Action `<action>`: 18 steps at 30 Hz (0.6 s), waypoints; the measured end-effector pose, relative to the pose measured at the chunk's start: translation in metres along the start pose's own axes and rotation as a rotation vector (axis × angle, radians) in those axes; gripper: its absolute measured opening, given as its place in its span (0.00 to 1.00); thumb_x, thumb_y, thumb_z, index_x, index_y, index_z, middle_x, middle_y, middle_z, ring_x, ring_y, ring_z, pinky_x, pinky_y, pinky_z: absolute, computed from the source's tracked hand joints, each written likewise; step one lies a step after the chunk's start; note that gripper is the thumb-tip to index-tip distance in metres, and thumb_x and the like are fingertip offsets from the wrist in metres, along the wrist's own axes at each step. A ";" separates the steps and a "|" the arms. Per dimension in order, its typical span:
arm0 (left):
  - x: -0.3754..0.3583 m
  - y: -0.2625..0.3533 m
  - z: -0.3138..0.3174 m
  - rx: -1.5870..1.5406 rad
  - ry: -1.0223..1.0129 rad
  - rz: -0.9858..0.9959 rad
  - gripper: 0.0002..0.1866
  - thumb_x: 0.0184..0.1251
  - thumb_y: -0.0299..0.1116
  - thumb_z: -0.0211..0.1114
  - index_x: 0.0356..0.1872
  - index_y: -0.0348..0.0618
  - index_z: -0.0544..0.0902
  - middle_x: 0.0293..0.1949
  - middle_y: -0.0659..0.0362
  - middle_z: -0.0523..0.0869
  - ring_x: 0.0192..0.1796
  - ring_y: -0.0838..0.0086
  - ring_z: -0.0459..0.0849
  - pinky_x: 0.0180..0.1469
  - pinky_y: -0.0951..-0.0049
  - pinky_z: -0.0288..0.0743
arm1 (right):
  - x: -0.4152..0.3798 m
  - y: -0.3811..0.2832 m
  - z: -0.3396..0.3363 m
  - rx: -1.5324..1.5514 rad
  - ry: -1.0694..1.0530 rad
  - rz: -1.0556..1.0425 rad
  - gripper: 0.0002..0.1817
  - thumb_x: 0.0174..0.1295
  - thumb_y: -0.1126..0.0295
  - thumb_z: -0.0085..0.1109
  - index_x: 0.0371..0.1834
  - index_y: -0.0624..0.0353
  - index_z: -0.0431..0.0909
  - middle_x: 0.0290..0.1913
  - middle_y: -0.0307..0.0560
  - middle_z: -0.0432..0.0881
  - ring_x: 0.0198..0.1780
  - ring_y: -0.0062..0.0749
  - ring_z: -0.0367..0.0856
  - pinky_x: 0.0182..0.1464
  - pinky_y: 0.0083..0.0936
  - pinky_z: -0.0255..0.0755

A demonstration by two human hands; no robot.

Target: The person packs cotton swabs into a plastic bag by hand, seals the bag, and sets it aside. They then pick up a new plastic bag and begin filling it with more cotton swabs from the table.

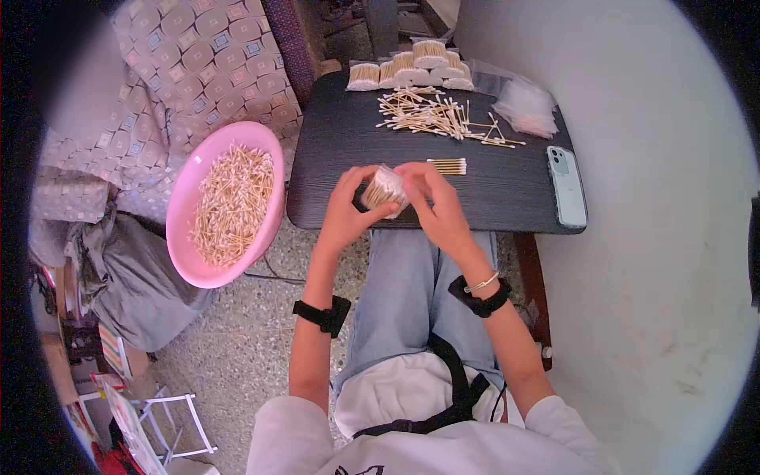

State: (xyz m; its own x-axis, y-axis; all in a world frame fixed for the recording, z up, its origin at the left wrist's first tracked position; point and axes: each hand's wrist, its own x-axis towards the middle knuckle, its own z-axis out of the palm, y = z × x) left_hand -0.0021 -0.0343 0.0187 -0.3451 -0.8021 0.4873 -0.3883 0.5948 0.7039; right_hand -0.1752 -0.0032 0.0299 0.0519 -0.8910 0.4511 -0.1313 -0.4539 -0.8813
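Observation:
Between my hands, above the near edge of the black table, is a clear bag of cotton swabs (383, 190). My left hand (349, 207) wraps round its left side, thumb underneath. The fingers of my right hand (433, 199) pinch the bag's right end. A small neat row of cotton swabs (448, 166) lies on the table just beyond my right hand. Farther back is a loose heap of cotton swabs (431, 115). Behind that, filled bags of swabs (430, 54) are stacked at the table's far edge.
The black table (332, 127) stands over my knees. Clear plastic bags (526, 107) lie at its back right, and a phone (566, 188) rests near the right edge. Left of the table is a pink basin (180, 212) full of swabs. A pale wall (649, 174) rises on the right.

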 end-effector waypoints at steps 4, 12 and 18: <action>-0.001 -0.011 0.017 -0.560 -0.121 -0.236 0.23 0.50 0.28 0.71 0.48 0.42 0.73 0.45 0.61 0.75 0.48 0.76 0.74 0.50 0.76 0.67 | 0.006 0.008 0.014 0.396 0.144 0.190 0.10 0.61 0.72 0.55 0.44 0.61 0.70 0.41 0.44 0.78 0.41 0.24 0.75 0.44 0.22 0.69; -0.008 -0.012 0.015 -0.656 -0.084 -0.278 0.18 0.59 0.28 0.65 0.50 0.42 0.71 0.46 0.62 0.76 0.48 0.79 0.74 0.51 0.78 0.69 | 0.003 0.034 0.022 0.195 0.041 0.174 0.10 0.61 0.70 0.55 0.44 0.61 0.74 0.40 0.39 0.78 0.39 0.20 0.73 0.42 0.18 0.67; -0.005 -0.014 0.025 -0.600 0.086 -0.286 0.15 0.64 0.36 0.61 0.47 0.37 0.75 0.40 0.62 0.79 0.42 0.81 0.76 0.46 0.80 0.70 | 0.004 0.019 0.011 0.026 0.182 0.148 0.14 0.60 0.69 0.56 0.48 0.60 0.73 0.44 0.45 0.77 0.45 0.32 0.73 0.50 0.27 0.65</action>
State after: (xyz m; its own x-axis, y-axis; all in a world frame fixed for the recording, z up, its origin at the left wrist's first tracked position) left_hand -0.0166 -0.0369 -0.0070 -0.2204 -0.9400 0.2604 0.0962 0.2448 0.9648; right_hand -0.1667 -0.0156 0.0133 -0.1452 -0.9319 0.3323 -0.0983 -0.3206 -0.9421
